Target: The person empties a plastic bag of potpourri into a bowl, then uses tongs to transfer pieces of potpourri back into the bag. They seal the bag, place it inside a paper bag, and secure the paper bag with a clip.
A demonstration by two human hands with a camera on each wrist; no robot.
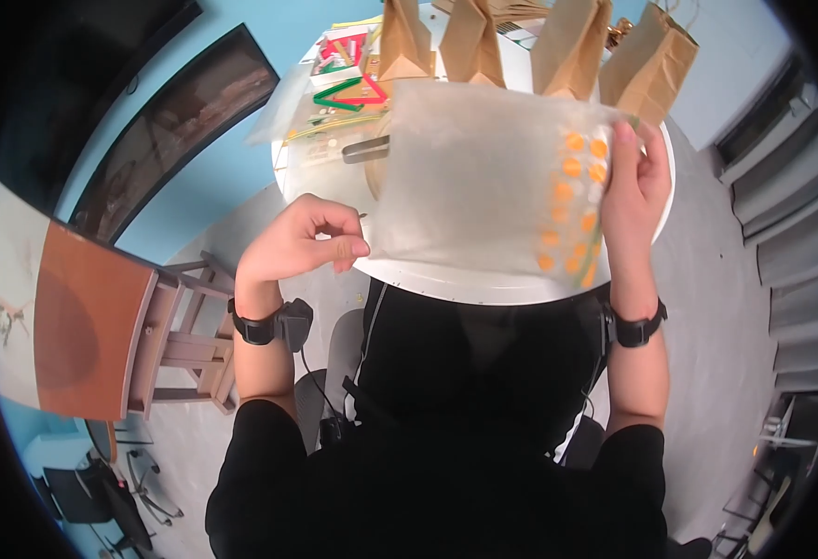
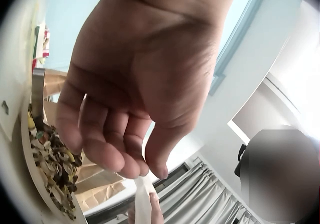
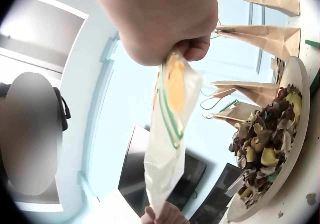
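A translucent plastic bag (image 1: 483,177) with orange spots and a green strip along its right end is stretched between the hands. The left hand (image 1: 302,238) pinches its lower left corner between thumb and fingers; in the left wrist view those fingertips (image 2: 135,169) meet at the bag's edge (image 2: 143,199). At the green-strip end (image 3: 172,109) the right hand (image 1: 634,177) grips the bag, its fingers curled in the right wrist view. Behind the bag in the head view, a plate (image 3: 300,134) of dried mixed pieces (image 3: 265,149) is mostly hidden.
Several brown paper bags (image 1: 567,47) stand along the table's far side. A box of coloured sticks (image 1: 339,58), green and red sticks (image 1: 362,93) and metal tongs (image 1: 365,149) lie at the left of the white table (image 1: 320,177).
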